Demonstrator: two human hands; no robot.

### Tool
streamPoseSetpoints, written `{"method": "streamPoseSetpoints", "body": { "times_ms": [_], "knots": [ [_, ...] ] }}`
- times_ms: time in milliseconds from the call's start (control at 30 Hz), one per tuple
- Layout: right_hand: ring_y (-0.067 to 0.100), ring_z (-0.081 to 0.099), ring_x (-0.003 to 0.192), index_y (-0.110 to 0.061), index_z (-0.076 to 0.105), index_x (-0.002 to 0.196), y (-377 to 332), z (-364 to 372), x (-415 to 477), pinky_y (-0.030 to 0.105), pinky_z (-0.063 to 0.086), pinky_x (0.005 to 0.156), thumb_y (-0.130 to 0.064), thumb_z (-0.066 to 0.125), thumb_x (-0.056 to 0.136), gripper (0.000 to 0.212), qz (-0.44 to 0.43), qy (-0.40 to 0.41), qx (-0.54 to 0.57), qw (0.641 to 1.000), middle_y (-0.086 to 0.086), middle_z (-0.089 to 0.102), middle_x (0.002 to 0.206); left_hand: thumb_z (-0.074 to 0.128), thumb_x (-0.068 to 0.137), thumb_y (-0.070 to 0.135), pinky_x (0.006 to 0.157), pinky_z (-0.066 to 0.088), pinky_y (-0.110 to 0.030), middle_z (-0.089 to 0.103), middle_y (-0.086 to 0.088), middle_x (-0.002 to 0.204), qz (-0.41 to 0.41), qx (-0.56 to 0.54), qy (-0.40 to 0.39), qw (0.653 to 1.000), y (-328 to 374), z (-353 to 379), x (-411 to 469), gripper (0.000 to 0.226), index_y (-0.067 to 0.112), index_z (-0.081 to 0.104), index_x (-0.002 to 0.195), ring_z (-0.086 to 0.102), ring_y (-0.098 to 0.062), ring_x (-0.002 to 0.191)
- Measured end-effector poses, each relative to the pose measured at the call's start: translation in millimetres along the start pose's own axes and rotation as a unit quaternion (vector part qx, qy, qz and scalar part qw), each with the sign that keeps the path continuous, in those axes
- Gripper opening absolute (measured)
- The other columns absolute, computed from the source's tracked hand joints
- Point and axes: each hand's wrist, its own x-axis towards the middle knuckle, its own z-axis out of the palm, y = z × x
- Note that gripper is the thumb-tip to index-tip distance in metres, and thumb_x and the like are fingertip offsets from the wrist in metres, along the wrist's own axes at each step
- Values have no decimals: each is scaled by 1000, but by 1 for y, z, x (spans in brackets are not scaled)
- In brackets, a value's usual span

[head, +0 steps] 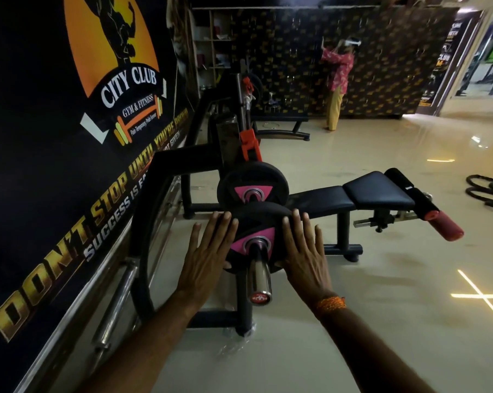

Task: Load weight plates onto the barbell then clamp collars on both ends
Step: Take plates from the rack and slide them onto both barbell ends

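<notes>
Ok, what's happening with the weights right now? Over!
Left hand and right hand flat on near plate, fingers straight. Plate on barbell sleeve, second plate beyond it. This end not clamped yet. Nothing blocking.

Dim, fisheye-bent edges, glare streaks on glossy floor (381, 279).

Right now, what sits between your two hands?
In the head view, the near weight plate lies between the left hand and right hand, both flat against it, with the barbell sleeve poking through its centre.
</notes>
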Motion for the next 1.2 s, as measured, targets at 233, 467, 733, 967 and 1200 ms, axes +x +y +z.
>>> {"method": "streamPoseSetpoints", "body": {
  "times_ms": [233, 467, 733, 967, 1200],
  "knots": [
    [36, 1, 157, -16, -4, 162, 13, 39, 51, 65, 19, 121, -23, 85, 78, 123, 15, 10, 13, 1000, 14, -8, 170, 78, 69, 64, 124, 19, -55, -5, -14, 170, 4, 3, 10, 1000, -16, 49, 52, 131, 12, 1, 162, 7, -30, 157],
    [36, 1, 157, -15, -6, 162, 24, 75, 96, 63, 15, 123, -35, 83, 81, 121, 27, 13, -7, 1000, 14, -10, 170, 80, 74, 54, 122, 23, -57, -5, -13, 170, 4, -32, 9, 999, -30, 87, 96, 127, 12, -1, 161, 8, -31, 157],
    [36, 4, 157, -15, -8, 161, 38, 99, 122, 63, 15, 123, -26, 86, 77, 126, 24, 32, -30, 999, 14, -9, 170, 80, 77, 50, 122, 21, -58, -7, -12, 170, 9, -30, 27, 999, -39, 113, 125, 124, 13, -3, 161, 6, -31, 157],
    [33, 6, 157, -22, -3, 162, 43, 97, 122, 60, 27, 121, -20, 76, 86, 110, 1, 38, 71, 997, 11, -1, 170, 83, 71, 51, 121, 24, -57, 0, -12, 170, 11, -42, 31, 999, -39, 117, 126, 129, 12, 1, 162, 12, -31, 156],
    [11, 56, 127, -28, 46, 147, 39, 39, 172, 38, 54, 103, -54, 50, 100, 55, 156, -14, 397, 905, -1, 54, 147, 52, 95, 57, 109, 42, -41, 46, 1, 155, -106, -339, 73, 932, -41, 69, 147, 64, 27, 41, 150, 43, -19, 141]
  ]
}}
